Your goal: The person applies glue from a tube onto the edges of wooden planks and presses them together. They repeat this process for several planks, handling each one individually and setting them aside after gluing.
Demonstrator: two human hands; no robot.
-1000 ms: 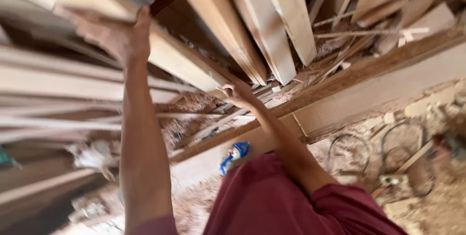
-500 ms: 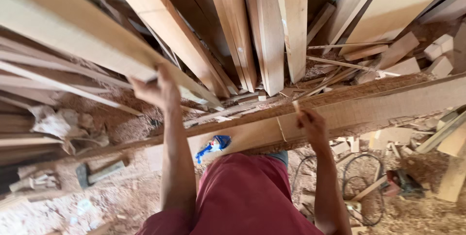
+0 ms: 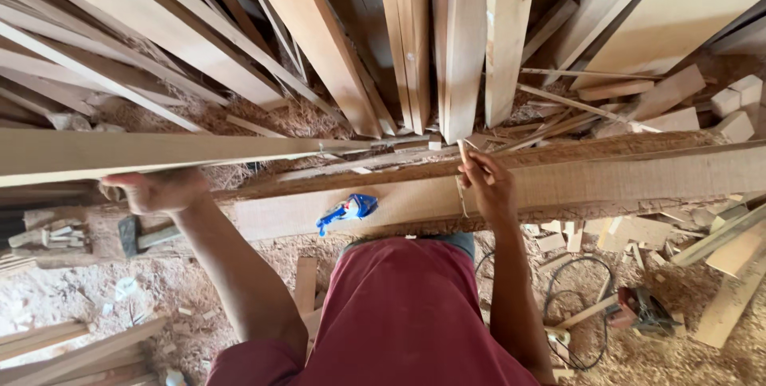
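My left hand (image 3: 155, 191) grips the underside of a long pale plank (image 3: 199, 153), which lies almost level across the left half of the view. My right hand (image 3: 487, 187) pinches a thin wooden strip (image 3: 462, 151) and rests against a broad rough board (image 3: 606, 183) lying crosswise in front of me. On that board, between my hands, lies a small blue tool (image 3: 347, 209). My red shirt fills the lower middle.
Many planks (image 3: 463, 43) lean upright at the back. Offcut blocks (image 3: 738, 99) lie at right. A hammer (image 3: 136, 234) lies at left on the sawdust floor. A power saw (image 3: 646, 310) with a looped black cable (image 3: 558, 314) sits at lower right.
The pale plank has come down from a steep slant to nearly level, with my left hand lower and further left. My right hand stays at the rough board.
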